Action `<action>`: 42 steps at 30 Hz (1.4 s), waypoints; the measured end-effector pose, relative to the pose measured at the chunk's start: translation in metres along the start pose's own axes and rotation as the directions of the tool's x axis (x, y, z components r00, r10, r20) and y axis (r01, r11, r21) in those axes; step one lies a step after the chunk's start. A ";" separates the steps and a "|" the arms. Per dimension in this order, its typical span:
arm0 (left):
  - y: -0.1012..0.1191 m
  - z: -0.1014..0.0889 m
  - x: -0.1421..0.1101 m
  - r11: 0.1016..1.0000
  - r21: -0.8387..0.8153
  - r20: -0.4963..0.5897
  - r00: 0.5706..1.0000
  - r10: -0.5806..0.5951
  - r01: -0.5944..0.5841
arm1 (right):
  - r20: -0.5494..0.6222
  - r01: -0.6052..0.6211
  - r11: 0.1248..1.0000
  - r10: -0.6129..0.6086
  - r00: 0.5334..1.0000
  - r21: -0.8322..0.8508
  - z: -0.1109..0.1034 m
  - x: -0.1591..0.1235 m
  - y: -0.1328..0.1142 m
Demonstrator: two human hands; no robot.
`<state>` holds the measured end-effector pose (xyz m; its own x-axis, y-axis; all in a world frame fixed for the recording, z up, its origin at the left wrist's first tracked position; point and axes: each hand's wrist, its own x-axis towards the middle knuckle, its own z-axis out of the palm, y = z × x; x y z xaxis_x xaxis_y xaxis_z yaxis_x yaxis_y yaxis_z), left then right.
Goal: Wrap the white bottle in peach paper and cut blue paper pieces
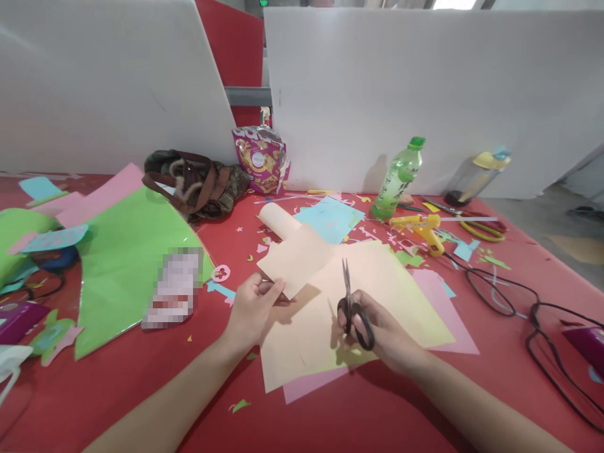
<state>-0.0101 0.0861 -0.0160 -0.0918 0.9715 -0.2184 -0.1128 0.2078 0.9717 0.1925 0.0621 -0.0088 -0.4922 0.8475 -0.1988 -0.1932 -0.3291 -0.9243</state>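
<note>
My left hand (250, 309) pinches the near corner of a piece of cream paper (295, 261), lifted a little above the stack. My right hand (384, 330) has its fingers in the black handles of a pair of scissors (348, 296), whose narrow blades point away from me and look nearly closed. The blades are apart from the held paper. Beneath both hands lies a larger cream sheet (292, 349), with a yellow sheet (427, 314) and a pink sheet (460, 330) showing under it. A rolled end of cream paper (278, 220) lies just beyond the held piece.
Beyond the paper are blue sheets (330, 217), a snack bag (262, 157), a green bottle (399, 179) and a yellow glue gun (425, 229) with a black cord (528, 308). Green sheets (136, 251) and a brown-strapped bag (198, 182) lie left. White panels (425, 82) stand behind the red table (226, 421).
</note>
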 end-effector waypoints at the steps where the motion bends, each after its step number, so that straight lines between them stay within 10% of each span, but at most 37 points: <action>1: 0.000 0.001 -0.001 1.000 0.009 -0.002 1.000 0.000 0.000 | 0.044 0.006 1.000 -0.007 0.999 0.026 0.001 -0.002 -0.001; 42: 0.001 0.016 -0.024 0.974 0.215 0.123 0.988 -0.096 0.068 | -0.039 0.065 0.956 -0.080 0.996 -0.286 -0.001 -0.009 0.016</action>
<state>0.0081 0.0649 -0.0086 0.0416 0.9537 -0.2977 0.0971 0.2927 0.9513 0.1946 0.0500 -0.0217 -0.4421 0.8864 -0.1371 0.0257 -0.1402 -0.9898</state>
